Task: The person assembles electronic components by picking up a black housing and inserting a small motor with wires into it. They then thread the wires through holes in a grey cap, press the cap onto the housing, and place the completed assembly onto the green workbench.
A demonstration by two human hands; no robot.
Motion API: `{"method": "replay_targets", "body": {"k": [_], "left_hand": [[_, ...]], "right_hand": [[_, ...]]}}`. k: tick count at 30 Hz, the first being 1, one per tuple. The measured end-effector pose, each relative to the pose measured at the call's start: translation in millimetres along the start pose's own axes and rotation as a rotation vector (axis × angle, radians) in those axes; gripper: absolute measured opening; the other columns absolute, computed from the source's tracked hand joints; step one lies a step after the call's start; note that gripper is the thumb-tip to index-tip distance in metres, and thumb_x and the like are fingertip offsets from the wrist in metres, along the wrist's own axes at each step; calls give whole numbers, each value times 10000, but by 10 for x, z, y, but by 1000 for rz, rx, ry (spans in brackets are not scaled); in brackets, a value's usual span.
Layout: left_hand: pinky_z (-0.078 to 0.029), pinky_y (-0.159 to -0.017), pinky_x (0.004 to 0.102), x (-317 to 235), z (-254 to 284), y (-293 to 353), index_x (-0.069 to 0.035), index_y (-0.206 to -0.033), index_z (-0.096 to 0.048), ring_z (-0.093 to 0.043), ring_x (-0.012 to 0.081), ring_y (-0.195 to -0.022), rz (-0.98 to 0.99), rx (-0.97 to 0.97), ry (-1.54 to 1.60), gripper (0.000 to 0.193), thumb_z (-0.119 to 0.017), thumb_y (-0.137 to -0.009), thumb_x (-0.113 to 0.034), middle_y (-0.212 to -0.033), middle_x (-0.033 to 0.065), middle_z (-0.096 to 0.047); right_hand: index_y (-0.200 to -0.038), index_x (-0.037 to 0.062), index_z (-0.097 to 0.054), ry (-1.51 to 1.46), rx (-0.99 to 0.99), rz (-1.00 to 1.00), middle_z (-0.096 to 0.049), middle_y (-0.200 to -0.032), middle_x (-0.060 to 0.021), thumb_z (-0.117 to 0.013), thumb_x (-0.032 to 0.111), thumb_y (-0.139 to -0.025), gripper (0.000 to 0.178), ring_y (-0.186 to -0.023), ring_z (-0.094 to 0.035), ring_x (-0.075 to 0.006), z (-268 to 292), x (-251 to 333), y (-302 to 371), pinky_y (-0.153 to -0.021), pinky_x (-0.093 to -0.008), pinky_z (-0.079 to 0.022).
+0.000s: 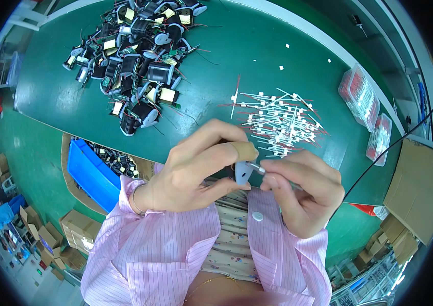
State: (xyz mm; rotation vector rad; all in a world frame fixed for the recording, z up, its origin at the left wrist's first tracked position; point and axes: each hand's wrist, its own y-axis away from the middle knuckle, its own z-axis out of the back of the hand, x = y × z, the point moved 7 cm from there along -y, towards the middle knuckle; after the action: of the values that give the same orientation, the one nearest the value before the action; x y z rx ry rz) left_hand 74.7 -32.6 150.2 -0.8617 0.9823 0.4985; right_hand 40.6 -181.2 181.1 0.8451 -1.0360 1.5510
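Hands over green table (257,61): small grey plastic part (241,172) is pinched by left hand (196,171); thin metal pin (257,169) is gripped by right hand (306,191). Blue plastic bin (91,176) of dark components is seen left of the fingers; clear plastic packs (362,97) of red-tipped parts, far right.

I sit at a long green bench (257,46) with a pale far edge. Below me the floor (33,158) is green too. A blue bin (91,176) stands in a cardboard box at my left, with more boxes (48,234) beyond it, and cartons (410,194) stacked at my right.
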Motion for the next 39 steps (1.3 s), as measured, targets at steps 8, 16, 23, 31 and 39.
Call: {"method": "replay_targets", "body": {"k": [8, 16, 23, 31, 39], "left_hand": [[-488, -764, 293, 196, -63, 70, 81, -1116, -587, -599, 214, -942, 294, -99, 407, 532, -821, -693, -141, -1000, 167, -614], [-468, -676, 297, 282, -139, 85, 106, -1067, -613, -622, 207, -774, 342, 51, 450, 451, -741, -783, -220, -902, 154, -648], [-357, -494, 344, 56, -96, -17, 87, -995, -624, -534, 249, -549, -78, -23, -294, 370, -724, -702, -115, -718, 129, -590], [-403, -601, 377, 265, -46, -7, 26, -1021, -600, -558, 285, -666, 58, -92, -271, 349, -713, -722, -116, -793, 128, -584], [-365, -782, 410, 495, 678, 258, -38, -881, -653, -473, 294, -947, 522, -480, -1356, 264, -772, -692, -178, -954, 79, -539]], "right_hand": [[-892, -23, -670, 206, 19, 50, -443, -631, -73, -699, -5, -753, 143, -492, -416, -164, -3, -67, -76, -439, -297, -309], [-809, -19, -661, 145, 133, 7, -426, -577, -50, -694, 59, -754, 101, -468, -400, -156, -14, -132, -46, -443, -304, -260], [-787, -12, -623, 472, 0, 112, -426, -555, -79, -682, -57, -657, 149, -430, -445, -240, -213, -85, -11, -403, -342, -318], [-793, -21, -635, 360, -57, 66, -482, -569, -104, -651, -38, -726, 71, -461, -490, -247, -256, -306, -116, -434, -340, -364], [-997, -24, -648, 241, -359, -271, -590, -684, -68, -591, 148, -891, 210, -594, -518, -116, 533, -1226, -907, -581, -284, -441]]}}
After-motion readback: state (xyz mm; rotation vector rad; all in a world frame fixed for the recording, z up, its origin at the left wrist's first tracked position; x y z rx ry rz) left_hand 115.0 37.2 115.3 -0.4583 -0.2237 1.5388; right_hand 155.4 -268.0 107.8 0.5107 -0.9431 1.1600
